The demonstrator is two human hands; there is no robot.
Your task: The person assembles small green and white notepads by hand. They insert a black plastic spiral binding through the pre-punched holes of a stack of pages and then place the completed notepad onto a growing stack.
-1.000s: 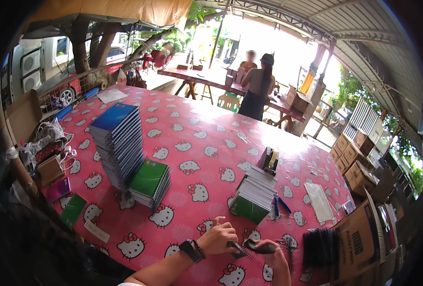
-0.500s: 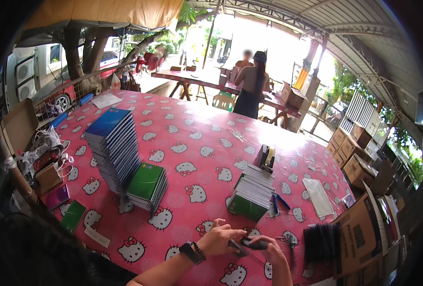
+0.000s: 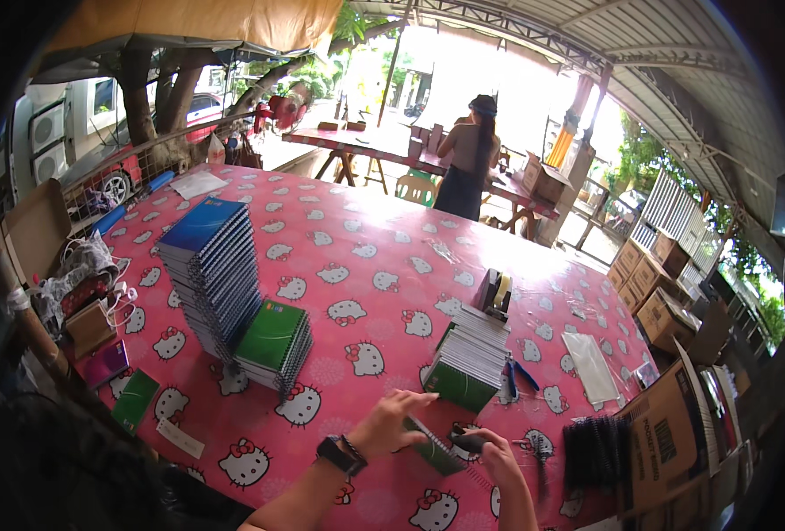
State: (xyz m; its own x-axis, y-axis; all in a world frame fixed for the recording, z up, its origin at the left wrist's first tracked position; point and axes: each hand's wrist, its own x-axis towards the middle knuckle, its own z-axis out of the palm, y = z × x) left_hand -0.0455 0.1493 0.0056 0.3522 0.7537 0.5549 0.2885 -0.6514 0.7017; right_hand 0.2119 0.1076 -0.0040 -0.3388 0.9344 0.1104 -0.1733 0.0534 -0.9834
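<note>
My left hand [image 3: 389, 422], with a dark watch on its wrist, has its fingers stretched apart, and its thumb touches the edge of a small green notebook [image 3: 436, 452]. That notebook sits at a slant between my hands. A dark plastic coil [image 3: 479, 480] trails from its lower right end. My right hand [image 3: 500, 460] is closed around a black hand tool [image 3: 468, 440], whose exact kind is unclear. Just beyond lies a row of green-covered notebooks [image 3: 461, 384], white page edges showing. Blue-handled pliers [image 3: 525, 377] rest beside that row.
A tall stack of blue spiral notebooks [image 3: 208, 228] and a shorter green stack [image 3: 273, 336] stand to the left. A tape dispenser [image 3: 496, 292] sits beyond the row. Black coils [image 3: 594, 450] lie by a cardboard box [image 3: 666, 438] at right. A person [image 3: 470, 159] stands at the far table.
My left hand has shifted slightly left and away, its fingers spreading, so the green notebook shows more. My right hand has moved a little with the black tool. One far person is no longer visible.
</note>
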